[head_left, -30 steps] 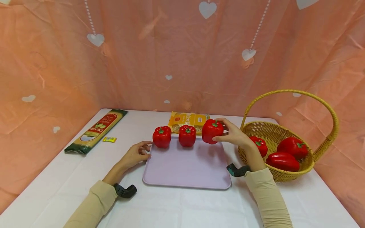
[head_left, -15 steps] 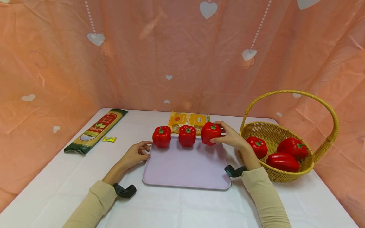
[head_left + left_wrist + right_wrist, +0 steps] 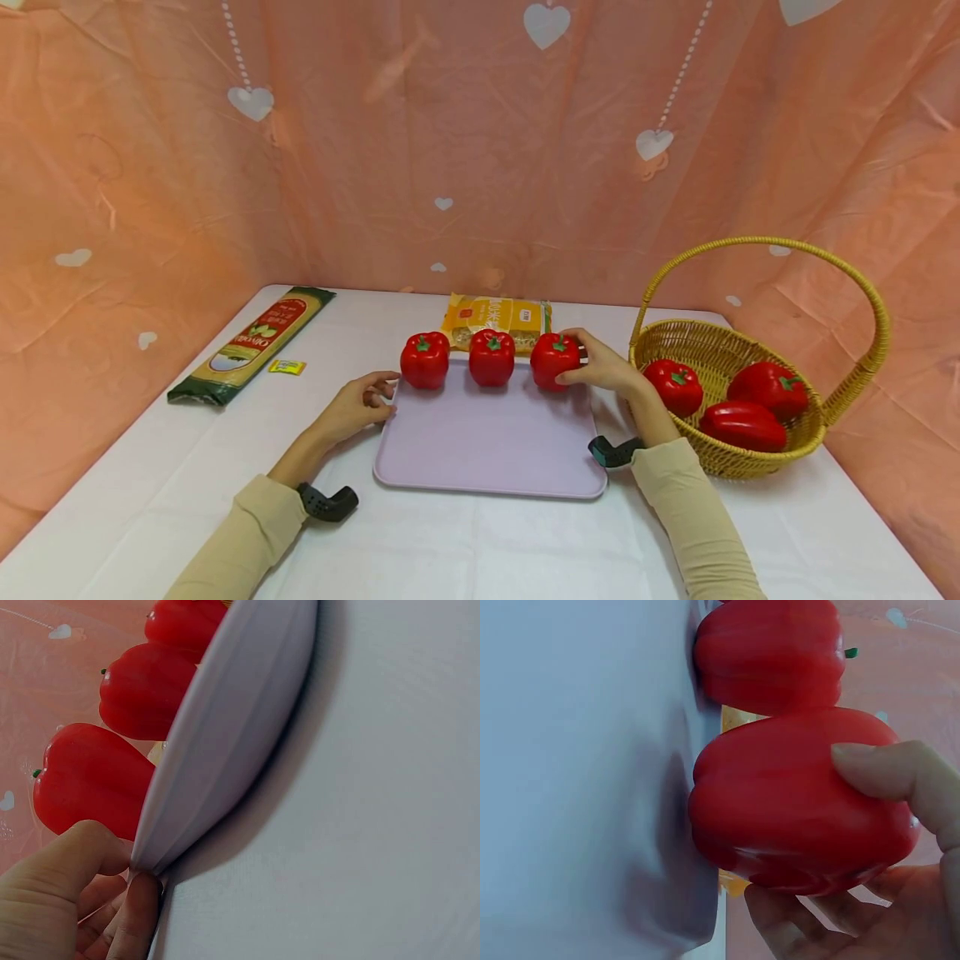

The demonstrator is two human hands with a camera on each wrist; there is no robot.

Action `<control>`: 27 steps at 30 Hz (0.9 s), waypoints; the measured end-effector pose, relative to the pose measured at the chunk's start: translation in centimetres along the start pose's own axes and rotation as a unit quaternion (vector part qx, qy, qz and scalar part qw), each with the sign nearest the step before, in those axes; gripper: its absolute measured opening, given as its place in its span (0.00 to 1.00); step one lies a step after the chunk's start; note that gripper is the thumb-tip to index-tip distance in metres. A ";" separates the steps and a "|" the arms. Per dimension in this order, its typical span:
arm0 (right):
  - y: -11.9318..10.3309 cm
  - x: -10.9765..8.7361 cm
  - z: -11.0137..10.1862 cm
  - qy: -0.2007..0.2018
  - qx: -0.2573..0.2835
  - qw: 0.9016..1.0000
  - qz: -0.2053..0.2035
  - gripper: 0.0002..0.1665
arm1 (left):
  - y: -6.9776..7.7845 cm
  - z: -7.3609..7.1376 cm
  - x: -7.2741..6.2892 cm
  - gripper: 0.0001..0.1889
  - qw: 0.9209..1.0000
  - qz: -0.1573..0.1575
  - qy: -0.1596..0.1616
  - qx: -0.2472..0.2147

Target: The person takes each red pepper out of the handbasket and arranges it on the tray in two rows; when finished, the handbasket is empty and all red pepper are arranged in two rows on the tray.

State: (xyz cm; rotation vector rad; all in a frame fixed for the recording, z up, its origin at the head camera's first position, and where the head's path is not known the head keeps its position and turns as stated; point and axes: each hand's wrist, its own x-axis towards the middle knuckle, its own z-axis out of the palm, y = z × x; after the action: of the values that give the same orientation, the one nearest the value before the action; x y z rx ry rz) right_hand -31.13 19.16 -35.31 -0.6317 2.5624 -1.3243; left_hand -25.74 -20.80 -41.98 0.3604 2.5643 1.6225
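Three red bell peppers line the far side of a pale lilac tray point(image 3: 491, 442). The leftmost pepper point(image 3: 425, 361) and the middle pepper point(image 3: 492, 358) stand upright with green stems up. My right hand point(image 3: 603, 365) grips the rightmost pepper point(image 3: 553, 361), thumb on the near side and fingers round behind; in the right wrist view this held pepper point(image 3: 795, 799) sits at the tray surface, though I cannot tell if it touches. At the tray's left rim, my left hand point(image 3: 358, 408) pinches the edge; the left wrist view shows the thumb point(image 3: 94, 851) and a finger meeting there.
A wicker basket point(image 3: 675, 333) with a tall handle stands at the right, holding several red peppers point(image 3: 768, 390). Behind the tray lies a yellow food packet point(image 3: 498, 315). A long green and gold packet point(image 3: 258, 342) and a small yellow sachet point(image 3: 288, 367) lie at the left.
My right hand has lowered the rightmost pepper toward the tray's far right corner, moving slightly left. The left hand has stayed at the rim.
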 end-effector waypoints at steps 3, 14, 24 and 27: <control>0.2 0.1 0.1 0.002 0.002 1.000 0.005 0.41 | -0.1 0.0 0.0 0.29 1.000 0.000 0.000 0.003; 0.2 -0.1 0.0 -0.004 -0.001 1.000 0.009 0.42 | -0.1 0.0 0.0 0.29 1.000 0.001 0.000 0.002; 0.3 0.0 0.1 -0.010 -0.003 1.000 0.016 0.47 | 0.0 -0.1 0.0 0.29 1.000 0.000 -0.001 0.002; 0.2 0.0 0.0 -0.013 -0.001 1.000 0.020 0.49 | 0.0 0.0 0.0 0.29 1.000 0.000 -0.001 0.004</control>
State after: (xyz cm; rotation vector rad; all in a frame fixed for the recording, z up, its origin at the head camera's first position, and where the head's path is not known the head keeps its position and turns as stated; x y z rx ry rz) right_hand -31.18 19.23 -35.48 -0.5904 2.5431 -1.2915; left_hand -25.71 -20.83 -41.95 0.3634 2.5692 1.6115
